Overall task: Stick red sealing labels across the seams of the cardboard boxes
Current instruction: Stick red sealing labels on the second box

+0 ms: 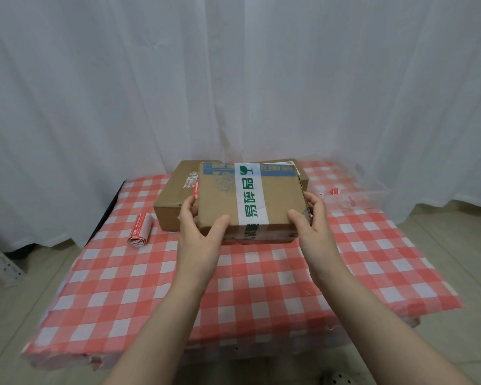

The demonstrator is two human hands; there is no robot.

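White curtain [233,79] backdrop; low table under a red-and-white checked cloth [261,287]. Taped cardboard box [222,201] sits at the table's far middle, gripped at both ends: left hand [199,229] and right hand [307,218] each have the thumb on top and the fingers wrapped round the side. Cannot tell if the box is lifted or rests on something beneath. White-and-green tape [252,195] runs across its lid. One red label [196,190] is folded over the left top edge, just above the left fingers. Second box [170,201] lies behind, to the left. Label roll [140,229] lies on the cloth, apart to the left; a loose red label [334,191] is far right. Judgement: the box is being turned or repositioned to show an unsealed seam. Best to set it flat and square with the seam facing near, free one hand for the roll, then press the next label evenly across both sides of the seam.
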